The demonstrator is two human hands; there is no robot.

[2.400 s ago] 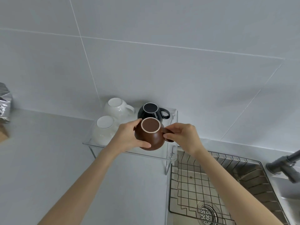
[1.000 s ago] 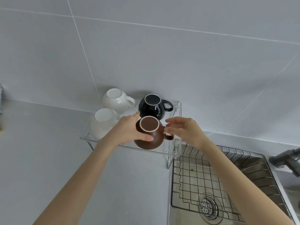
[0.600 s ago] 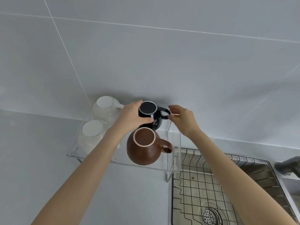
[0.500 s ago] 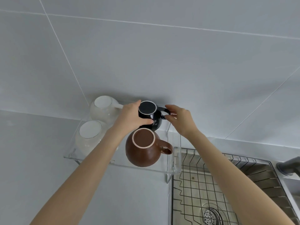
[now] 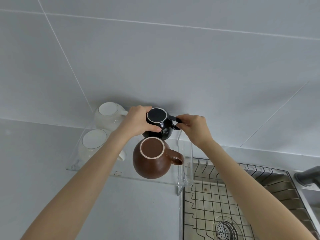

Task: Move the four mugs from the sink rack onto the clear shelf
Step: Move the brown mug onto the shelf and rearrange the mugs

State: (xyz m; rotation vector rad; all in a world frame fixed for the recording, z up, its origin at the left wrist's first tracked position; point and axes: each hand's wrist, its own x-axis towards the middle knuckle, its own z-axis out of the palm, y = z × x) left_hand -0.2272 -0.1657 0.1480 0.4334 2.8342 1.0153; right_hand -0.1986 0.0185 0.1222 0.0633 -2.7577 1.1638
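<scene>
On the clear shelf (image 5: 97,172) stand several mugs, all upside down. The brown mug (image 5: 152,158) sits at the front right, handle pointing right, with no hand on it. Behind it is the black mug (image 5: 158,125). My left hand (image 5: 136,122) wraps its left side and my right hand (image 5: 194,126) pinches its handle. Two white mugs stand on the left half, one at the back (image 5: 107,116) and one in front (image 5: 92,146), partly hidden by my left forearm.
The wire sink rack (image 5: 216,196) lies in the steel sink to the right of the shelf, with a round drain (image 5: 225,230) below it. A grey faucet (image 5: 308,175) pokes in at the right edge. Grey tiled wall rises behind; grey counter spreads left.
Both hands let go of the brown mug, which now rests on the shelf's front right. They moved back to the black mug and took hold of its body and handle.
</scene>
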